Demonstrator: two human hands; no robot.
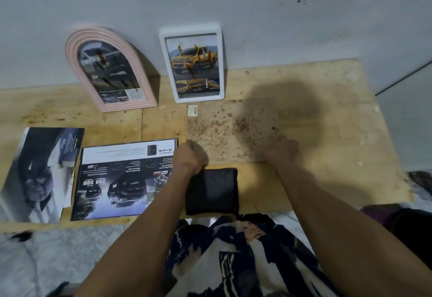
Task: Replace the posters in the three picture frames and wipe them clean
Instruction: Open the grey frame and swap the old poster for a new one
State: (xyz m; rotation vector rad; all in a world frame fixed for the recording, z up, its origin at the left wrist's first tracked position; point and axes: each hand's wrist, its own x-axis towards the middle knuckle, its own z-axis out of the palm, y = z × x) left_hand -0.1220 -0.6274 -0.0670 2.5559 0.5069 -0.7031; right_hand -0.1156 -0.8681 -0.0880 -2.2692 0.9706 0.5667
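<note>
The head view looks down on a wooden desk (327, 133) set against a pale wall (233, 0). Lying flat in the middle of the desk is a stained brown board (233, 130) with a small white barcode sticker (193, 110) at its far left corner. The left hand (190, 155) is curled at the board's near left corner, and the right hand (281, 148) is curled at its near right corner; both appear to grip the board's near edge, though the fingers are hidden. A folded black cloth (211, 191) lies just near the board, between the two forearms. Leaning on the wall at the far side are an arched pink frame (70, 63) and a white rectangular frame (221, 63), each holding a smeared car picture. On the left, two loose posters lie flat: a truck poster (117, 180) and, further left, a grey poster (39, 173).
</note>
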